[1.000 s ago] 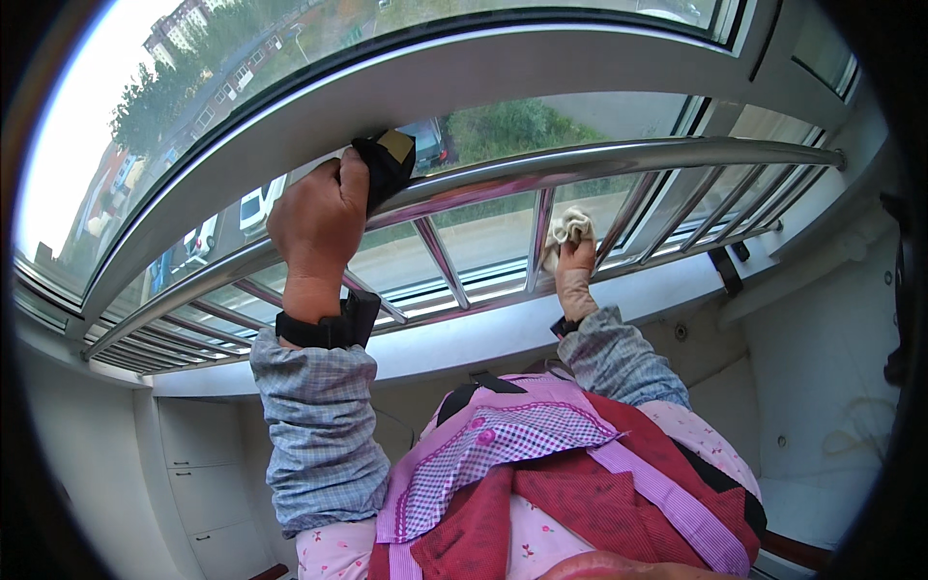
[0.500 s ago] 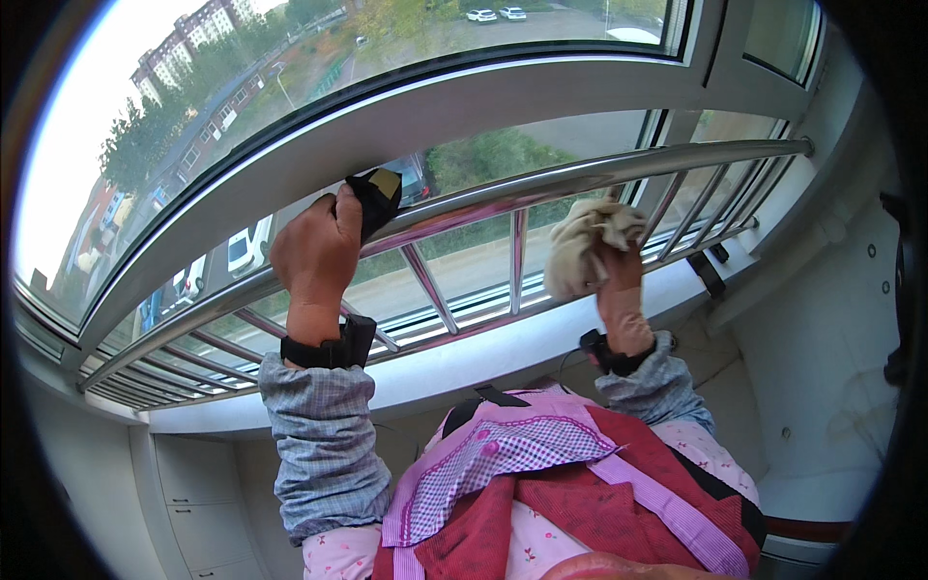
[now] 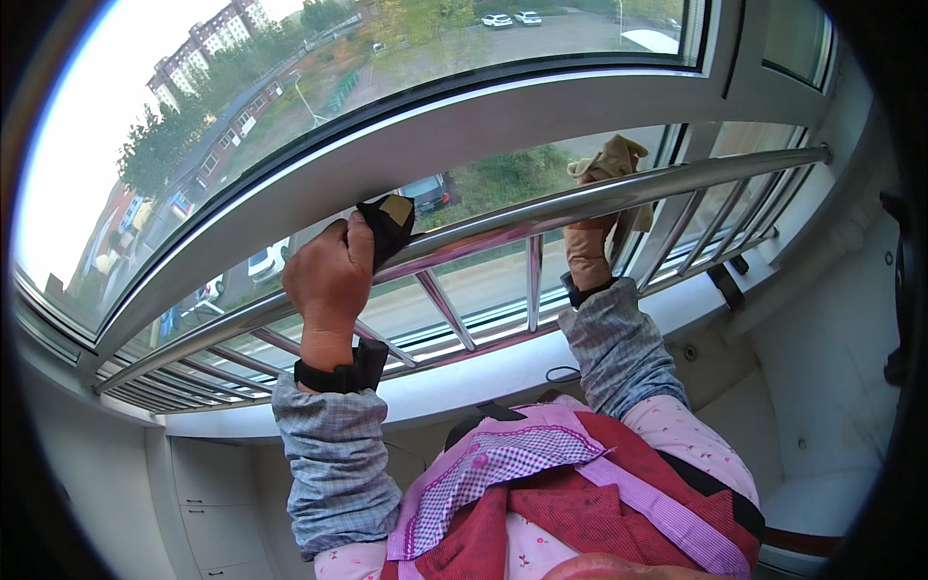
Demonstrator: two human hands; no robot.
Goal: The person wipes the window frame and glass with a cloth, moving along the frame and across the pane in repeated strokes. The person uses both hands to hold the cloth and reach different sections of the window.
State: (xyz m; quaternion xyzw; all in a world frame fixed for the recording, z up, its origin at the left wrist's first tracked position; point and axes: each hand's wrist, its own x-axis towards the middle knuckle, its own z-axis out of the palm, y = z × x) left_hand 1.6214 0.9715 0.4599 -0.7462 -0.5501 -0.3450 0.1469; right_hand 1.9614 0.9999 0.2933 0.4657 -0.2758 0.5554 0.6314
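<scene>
In the head view, we see a smooth, shiny metal rail [image 3: 503, 222] bowing across the middle, with slim round metal bars [image 3: 534, 280] below it. Beyond it stands a flat grey window frame [image 3: 464, 126] around clear glass [image 3: 435, 29], and beneath runs a plain white ledge [image 3: 464, 375]. We find the beige cloth [image 3: 619, 155], soft and crumpled into folds, at the rail's right half, bunched above it with a strip hanging behind.

Our right hand [image 3: 590, 246] is on the far side of the rail, its grip bunched closed on the cloth; the rail hides part of the fingers, so we cannot tell how each one lies. Our left hand [image 3: 329, 275] makes a rounded fist, its grip wrapped over the rail with no visible gap. A black, angular thing [image 3: 385, 237] (it carries a yellowish patch) sits right against the thumb; we cannot tell whether the fingers pinch it. Both sleeves [image 3: 333, 445] are wrinkled, finely checked grey-blue fabric, above black wristbands [image 3: 329, 375].
</scene>
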